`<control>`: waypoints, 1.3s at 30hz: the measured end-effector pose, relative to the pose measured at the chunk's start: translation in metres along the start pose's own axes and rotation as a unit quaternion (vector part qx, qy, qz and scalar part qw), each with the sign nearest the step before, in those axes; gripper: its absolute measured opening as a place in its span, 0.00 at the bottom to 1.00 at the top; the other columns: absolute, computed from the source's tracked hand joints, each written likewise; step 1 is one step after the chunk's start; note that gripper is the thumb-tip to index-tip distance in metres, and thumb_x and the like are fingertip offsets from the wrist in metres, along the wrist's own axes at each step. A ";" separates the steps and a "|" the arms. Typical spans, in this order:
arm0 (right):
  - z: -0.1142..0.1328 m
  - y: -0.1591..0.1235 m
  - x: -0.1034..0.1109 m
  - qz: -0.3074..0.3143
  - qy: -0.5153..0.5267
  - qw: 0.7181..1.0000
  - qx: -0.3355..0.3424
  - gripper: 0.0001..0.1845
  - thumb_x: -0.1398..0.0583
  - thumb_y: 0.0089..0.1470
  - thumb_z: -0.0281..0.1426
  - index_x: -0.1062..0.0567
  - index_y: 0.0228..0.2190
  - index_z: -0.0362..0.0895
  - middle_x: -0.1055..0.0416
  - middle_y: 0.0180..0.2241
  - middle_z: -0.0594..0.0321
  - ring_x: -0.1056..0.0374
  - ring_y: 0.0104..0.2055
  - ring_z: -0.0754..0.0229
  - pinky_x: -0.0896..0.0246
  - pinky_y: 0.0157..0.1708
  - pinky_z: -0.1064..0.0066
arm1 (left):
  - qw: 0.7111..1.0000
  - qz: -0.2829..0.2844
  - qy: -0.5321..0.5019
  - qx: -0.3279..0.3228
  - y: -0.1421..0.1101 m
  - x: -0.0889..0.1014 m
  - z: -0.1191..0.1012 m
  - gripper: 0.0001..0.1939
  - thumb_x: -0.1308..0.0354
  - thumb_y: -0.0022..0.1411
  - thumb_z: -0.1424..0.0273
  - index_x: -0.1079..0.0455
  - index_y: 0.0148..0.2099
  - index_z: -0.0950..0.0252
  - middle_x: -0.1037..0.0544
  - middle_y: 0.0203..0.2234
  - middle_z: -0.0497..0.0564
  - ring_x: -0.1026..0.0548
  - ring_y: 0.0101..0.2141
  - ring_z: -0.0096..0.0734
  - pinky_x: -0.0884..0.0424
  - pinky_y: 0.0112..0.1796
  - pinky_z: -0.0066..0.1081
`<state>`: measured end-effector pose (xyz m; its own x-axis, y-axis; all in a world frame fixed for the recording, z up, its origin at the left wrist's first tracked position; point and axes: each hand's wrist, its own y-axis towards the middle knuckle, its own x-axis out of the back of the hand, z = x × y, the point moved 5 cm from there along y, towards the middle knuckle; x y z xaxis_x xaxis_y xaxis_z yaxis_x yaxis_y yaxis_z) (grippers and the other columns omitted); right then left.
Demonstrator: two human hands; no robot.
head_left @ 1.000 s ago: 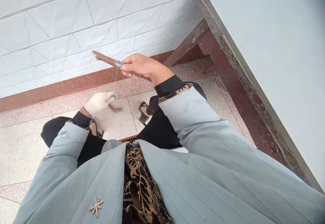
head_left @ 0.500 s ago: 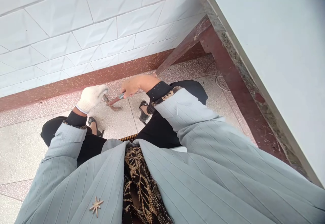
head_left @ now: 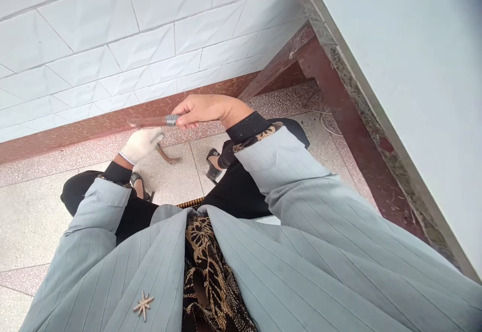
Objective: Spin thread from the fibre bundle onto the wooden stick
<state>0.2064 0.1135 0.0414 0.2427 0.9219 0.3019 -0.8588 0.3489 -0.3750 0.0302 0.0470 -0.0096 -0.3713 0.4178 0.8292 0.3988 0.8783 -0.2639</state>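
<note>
My left hand [head_left: 141, 145], in a white knitted glove, is closed on one end of a thin, bent brown piece [head_left: 167, 157]. The piece slants down to the right above the floor; its kind I cannot make out. My bare right hand [head_left: 199, 110] is closed around the end of a reddish-brown bar [head_left: 148, 121] with silvery wire wound on it next to my fingers. The bar lies nearly level just above my gloved hand, its far tip smeared by motion.
A white tiled wall [head_left: 90, 8] with a brown skirting [head_left: 86, 120] runs along the front. On the right stands a white-topped table [head_left: 406, 71] with a dark red wooden frame [head_left: 339, 106]. A pale cable [head_left: 327, 126] lies on the floor near it. My shoes rest on speckled floor tiles [head_left: 30, 221].
My right hand has gone up, swinging the wire-wound bar from slanting down across the bent piece to nearly level above my left hand. My left hand has shifted slightly right.
</note>
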 end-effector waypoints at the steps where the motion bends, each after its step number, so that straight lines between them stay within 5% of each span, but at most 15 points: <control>1: -0.004 0.000 0.008 -0.064 0.006 0.998 -0.016 0.12 0.39 0.63 0.36 0.23 0.35 0.39 0.29 0.27 0.65 0.40 0.26 0.68 0.44 0.32 0.72 | 1.000 0.006 -0.016 -0.012 0.001 -0.003 -0.004 0.17 0.55 0.73 0.64 0.25 0.46 0.62 0.20 0.34 0.51 0.22 0.38 0.37 0.30 0.41 0.34; 4: -0.015 0.006 0.016 -0.185 -0.036 0.978 -0.093 0.13 0.42 0.65 0.34 0.22 0.38 0.37 0.26 0.30 0.60 0.37 0.28 0.67 0.43 0.32 0.71 | 0.996 0.031 -0.064 -0.053 0.001 -0.012 -0.019 0.18 0.56 0.73 0.62 0.26 0.44 0.63 0.20 0.35 0.50 0.23 0.37 0.35 0.30 0.42 0.33; 7: -0.022 0.017 0.005 -0.180 -0.198 0.949 -0.167 0.14 0.41 0.64 0.33 0.20 0.40 0.35 0.22 0.37 0.51 0.30 0.36 0.59 0.42 0.36 0.68 | 0.995 0.057 -0.030 -0.071 -0.001 -0.016 -0.028 0.18 0.56 0.73 0.62 0.26 0.45 0.63 0.20 0.36 0.51 0.23 0.37 0.35 0.31 0.41 0.33; 11: -0.031 0.031 -0.034 0.049 -0.330 0.920 -0.205 0.13 0.39 0.62 0.30 0.19 0.41 0.33 0.22 0.39 0.48 0.28 0.40 0.54 0.41 0.38 0.65 | 0.994 0.069 0.073 -0.053 -0.004 -0.011 -0.025 0.18 0.56 0.73 0.62 0.26 0.46 0.62 0.19 0.36 0.52 0.23 0.37 0.37 0.33 0.38 0.32; 14: -0.029 0.024 -0.056 0.230 -0.241 0.924 -0.185 0.11 0.39 0.62 0.31 0.19 0.38 0.36 0.25 0.30 0.58 0.30 0.32 0.60 0.41 0.36 0.67 | 0.994 0.065 0.086 -0.027 -0.006 -0.003 -0.014 0.17 0.54 0.72 0.62 0.25 0.46 0.61 0.19 0.35 0.51 0.23 0.37 0.38 0.33 0.37 0.32; 16: -0.017 0.013 -0.054 0.274 -0.171 0.938 -0.128 0.10 0.38 0.62 0.31 0.19 0.37 0.37 0.27 0.28 0.63 0.33 0.30 0.64 0.41 0.36 0.69 | 0.998 0.049 0.044 -0.019 -0.007 0.003 -0.007 0.16 0.54 0.72 0.63 0.25 0.46 0.61 0.19 0.36 0.51 0.23 0.38 0.37 0.32 0.38 0.32; 18: -0.003 0.003 -0.037 0.230 -0.099 0.966 -0.059 0.11 0.38 0.63 0.35 0.21 0.39 0.39 0.28 0.28 0.65 0.35 0.29 0.66 0.41 0.35 0.71 | 0.999 0.030 -0.015 -0.013 -0.008 0.007 -0.003 0.16 0.54 0.72 0.64 0.25 0.45 0.63 0.20 0.35 0.51 0.23 0.36 0.35 0.31 0.39 0.32; 20: 0.005 -0.005 -0.009 0.085 -0.042 0.995 -0.012 0.14 0.40 0.65 0.38 0.22 0.41 0.39 0.28 0.29 0.64 0.37 0.29 0.67 0.42 0.34 0.73 | 0.997 0.010 -0.071 -0.014 -0.008 0.010 -0.001 0.17 0.54 0.72 0.63 0.26 0.45 0.64 0.21 0.33 0.50 0.25 0.33 0.32 0.30 0.38 0.32; 23: 0.001 -0.013 0.017 -0.067 -0.012 0.998 -0.013 0.15 0.42 0.67 0.39 0.23 0.40 0.39 0.28 0.31 0.62 0.38 0.29 0.68 0.42 0.34 0.73 | 0.991 -0.003 -0.125 -0.038 -0.008 0.007 -0.006 0.19 0.54 0.72 0.60 0.27 0.43 0.66 0.23 0.31 0.50 0.27 0.33 0.30 0.30 0.38 0.32; 25: -0.005 -0.011 0.018 -0.098 -0.020 0.994 -0.038 0.14 0.43 0.67 0.37 0.23 0.40 0.39 0.28 0.31 0.61 0.38 0.29 0.67 0.42 0.33 0.72 | 0.989 0.018 -0.136 -0.051 -0.006 0.001 -0.011 0.19 0.54 0.72 0.60 0.27 0.41 0.65 0.23 0.32 0.50 0.26 0.34 0.31 0.30 0.40 0.33; 34: -0.012 0.010 0.004 -0.102 -0.200 0.959 -0.171 0.14 0.42 0.64 0.33 0.20 0.39 0.35 0.24 0.34 0.51 0.31 0.34 0.59 0.43 0.35 0.67 | 0.995 0.073 -0.038 -0.050 -0.004 -0.013 -0.022 0.18 0.56 0.72 0.61 0.26 0.43 0.63 0.20 0.36 0.51 0.23 0.37 0.36 0.31 0.42 0.34; 39: -0.032 0.023 -0.029 0.080 -0.314 0.918 -0.227 0.12 0.37 0.59 0.31 0.18 0.37 0.34 0.22 0.35 0.49 0.28 0.39 0.52 0.42 0.39 0.64 | 0.987 0.094 0.108 -0.075 -0.008 -0.017 -0.023 0.17 0.54 0.71 0.63 0.24 0.45 0.62 0.19 0.34 0.52 0.23 0.35 0.37 0.34 0.36 0.32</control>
<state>0.1940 0.1008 -0.0042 -0.3013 0.7385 0.6032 -0.5495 0.3825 -0.7428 0.0523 0.0275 -0.0099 -0.0987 0.4959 0.8627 0.5683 0.7398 -0.3602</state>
